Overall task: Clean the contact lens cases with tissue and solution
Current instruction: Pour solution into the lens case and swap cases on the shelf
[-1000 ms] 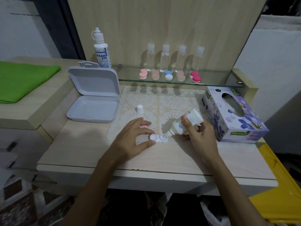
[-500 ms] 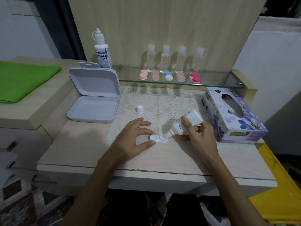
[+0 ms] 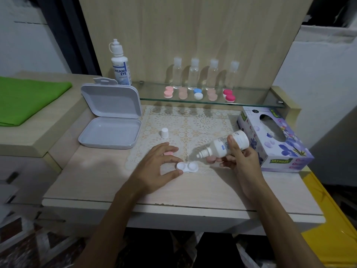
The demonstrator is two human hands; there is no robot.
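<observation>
At the centre of the frame the white lens case (image 3: 187, 167) lies open on the lace mat (image 3: 193, 124), both wells bare. The left hand (image 3: 156, 167) pinches its left well between thumb and fingers. The right hand (image 3: 238, 158) wraps the tilted solution bottle (image 3: 224, 146), nozzle just above and apart from the right well. A light squeeze with the nozzle over each well in turn, case held flat, should wet it without spilling. Counted: five capped cases on the glass shelf (image 3: 251, 99), four clear bottles behind, two pink caps beside the hands, one white bottle cap (image 3: 164, 132), one tissue box (image 3: 274, 142), one open grey box (image 3: 110, 122).
</observation>
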